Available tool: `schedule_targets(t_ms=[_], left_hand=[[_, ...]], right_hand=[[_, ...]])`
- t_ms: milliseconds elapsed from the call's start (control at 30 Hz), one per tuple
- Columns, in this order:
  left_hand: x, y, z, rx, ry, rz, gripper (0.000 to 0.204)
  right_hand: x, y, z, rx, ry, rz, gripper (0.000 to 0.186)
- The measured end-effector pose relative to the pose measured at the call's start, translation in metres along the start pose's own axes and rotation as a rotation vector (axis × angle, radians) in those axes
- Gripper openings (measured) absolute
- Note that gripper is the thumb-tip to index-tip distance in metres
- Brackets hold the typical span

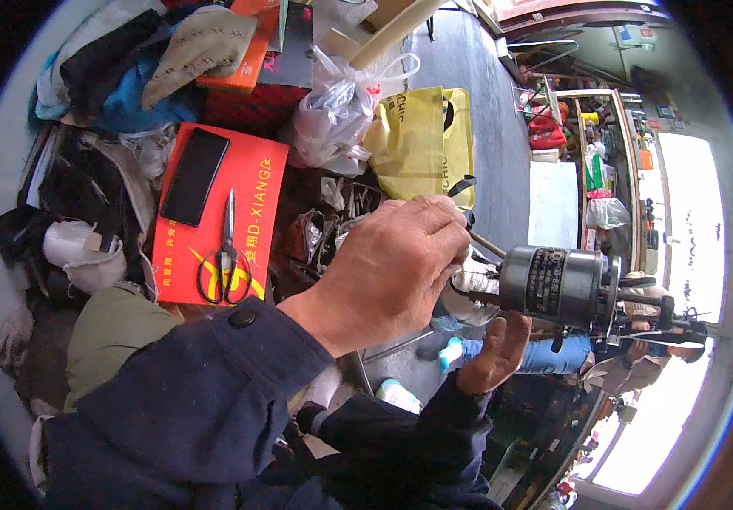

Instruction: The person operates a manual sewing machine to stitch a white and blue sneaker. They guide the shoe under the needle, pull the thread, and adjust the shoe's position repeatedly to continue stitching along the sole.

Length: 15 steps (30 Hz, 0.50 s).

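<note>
Looking down past our own dark blue sleeve (162, 399), we see the grey metal cylinder (549, 285) right of centre, lying crosswise with dark lettering round its side, and flat plates, rods and black fittings at its right end. Our left hand (392, 268) sits just left of it, back toward us, fingers curled well in. A thin rod (487, 246) runs between those fingers and the cylinder, but the fingertips are hidden, so we cannot tell how tightly they close or what they hold. Our right hand (496, 353) is under the cylinder's left end, partly open with the thumb raised; we cannot tell whether it grips the metal or only rests near it.

To our left, a dark phone (196, 177) and black-handled scissors (228, 252) lie side by side on a red printed sheet (247, 157), the scissors' blades pointing away from us. Beyond the sheet, we have a translucent plastic bag (332, 115) just beside a yellow bag (422, 140), with an orange box (243, 55) and bundled cloth (111, 64) farther left. On the right, past the cylinder, we see another person's blue trousers (558, 355), loaded shelves (617, 161) and bright windows (694, 225).
</note>
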State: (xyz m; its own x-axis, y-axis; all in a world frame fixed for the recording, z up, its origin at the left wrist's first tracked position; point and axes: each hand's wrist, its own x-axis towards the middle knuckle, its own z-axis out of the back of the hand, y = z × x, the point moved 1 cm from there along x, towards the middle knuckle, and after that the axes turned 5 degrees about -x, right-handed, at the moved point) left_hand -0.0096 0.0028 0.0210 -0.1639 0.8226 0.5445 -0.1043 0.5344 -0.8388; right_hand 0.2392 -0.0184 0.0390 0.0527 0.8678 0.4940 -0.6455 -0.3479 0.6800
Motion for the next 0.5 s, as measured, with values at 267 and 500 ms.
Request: schedule_targets(t_ms=[267,500], left_hand=[[-0.003,0.009,0.0,-0.007,0.017,0.084,0.017],[-0.004,0.006,0.0,0.028,0.019,0.102,0.017]], right_hand=[[0.0,-0.018,-0.005,0.167,0.072,-0.05,0.039],[-0.001,-0.019,-0.003,0.091,0.083,-0.087,0.039]])
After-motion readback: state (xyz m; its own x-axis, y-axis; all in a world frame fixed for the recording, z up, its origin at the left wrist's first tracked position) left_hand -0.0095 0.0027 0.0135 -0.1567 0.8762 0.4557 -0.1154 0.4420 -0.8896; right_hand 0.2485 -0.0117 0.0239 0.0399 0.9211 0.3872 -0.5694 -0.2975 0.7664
